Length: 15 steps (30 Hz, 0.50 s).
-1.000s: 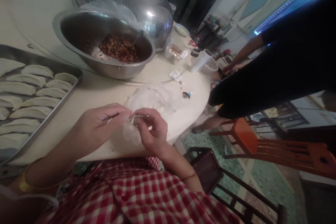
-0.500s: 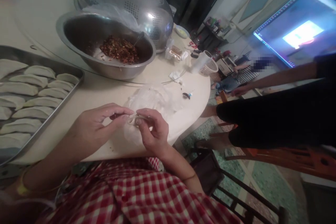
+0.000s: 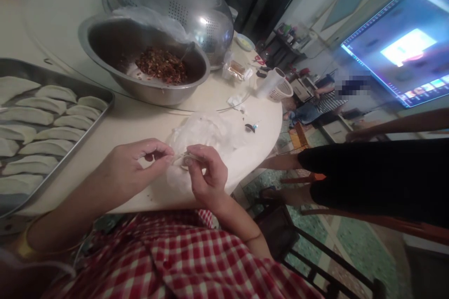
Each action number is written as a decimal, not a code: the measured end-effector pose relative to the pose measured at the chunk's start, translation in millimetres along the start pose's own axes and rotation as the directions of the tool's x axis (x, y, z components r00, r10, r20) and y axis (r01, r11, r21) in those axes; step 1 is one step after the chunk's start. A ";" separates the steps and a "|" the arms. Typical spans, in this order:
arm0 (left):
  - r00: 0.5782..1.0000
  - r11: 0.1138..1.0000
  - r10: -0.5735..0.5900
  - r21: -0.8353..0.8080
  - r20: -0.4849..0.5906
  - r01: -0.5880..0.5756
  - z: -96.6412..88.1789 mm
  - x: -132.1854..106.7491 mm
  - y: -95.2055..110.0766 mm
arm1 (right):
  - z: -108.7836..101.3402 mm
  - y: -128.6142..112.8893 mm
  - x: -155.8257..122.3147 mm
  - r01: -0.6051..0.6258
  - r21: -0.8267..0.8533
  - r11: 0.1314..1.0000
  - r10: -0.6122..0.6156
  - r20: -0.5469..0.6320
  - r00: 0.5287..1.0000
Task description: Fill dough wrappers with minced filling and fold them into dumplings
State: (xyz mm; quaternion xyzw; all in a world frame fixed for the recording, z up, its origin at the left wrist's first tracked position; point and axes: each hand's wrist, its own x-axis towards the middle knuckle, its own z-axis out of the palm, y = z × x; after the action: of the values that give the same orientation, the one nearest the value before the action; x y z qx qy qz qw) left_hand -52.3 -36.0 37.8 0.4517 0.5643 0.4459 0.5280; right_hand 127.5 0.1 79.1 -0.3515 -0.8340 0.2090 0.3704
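Observation:
Between my two hands is a small pale dumpling (image 3: 182,160), pinched at its edge and partly hidden by fingers. My left hand (image 3: 145,163) grips its left end between thumb and forefinger. On the other end, the thumb and fingers of my right hand (image 3: 207,170) press together. Beneath lies a crumpled clear plastic bag (image 3: 205,128) on the table. A metal tray (image 3: 86,142) at the left bears rows of folded dumplings (image 3: 49,146). Beyond my hands stands a steel bowl (image 3: 147,93) with brown chopped filling (image 3: 161,65) and a utensil handle leaning in it.
A perforated metal dome cover (image 3: 206,23) stands behind the bowl. Along the table's right side are a packet (image 3: 235,69), a white basket (image 3: 281,90) and a small dark object (image 3: 250,127). One person (image 3: 379,180) stands at the right, near a dark chair (image 3: 280,229); another (image 3: 322,103) is farther back.
My left fingers have drawn slightly left along the dumpling, while my right hand has shifted a little right. The person at the right has lowered in view.

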 end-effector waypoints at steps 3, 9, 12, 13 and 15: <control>1.000 1.000 0.002 -0.016 -0.006 -0.002 -0.3 1.6 -0.2 | 0.2 -0.9 0.5 0.011 0.006 1.000 -0.011 0.010 1.000; 0.998 0.998 0.057 0.022 0.025 -0.057 -1.7 5.0 -1.6 | -0.5 -1.9 0.9 0.008 0.005 1.000 -0.008 0.014 1.000; 1.000 0.999 0.027 0.016 -0.002 -0.027 -3.1 3.8 -1.6 | 0.1 -0.8 0.4 0.017 -0.006 1.000 -0.017 -0.007 1.000; 1.000 1.000 0.013 0.006 -0.005 -0.013 -3.3 3.2 -1.3 | 0.5 -0.4 0.3 0.020 -0.006 1.000 -0.020 -0.012 1.000; 1.000 0.999 -0.023 -0.024 -0.001 0.022 -3.3 2.2 -0.5 | 1.3 -0.3 0.1 0.021 0.001 1.000 -0.021 -0.011 1.000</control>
State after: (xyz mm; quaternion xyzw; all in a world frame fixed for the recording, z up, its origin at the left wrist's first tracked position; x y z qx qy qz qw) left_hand -55.7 -34.0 37.1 0.4387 0.5643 0.4468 0.5380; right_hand 126.4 -0.1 78.5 -0.3439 -0.8355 0.2036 0.3771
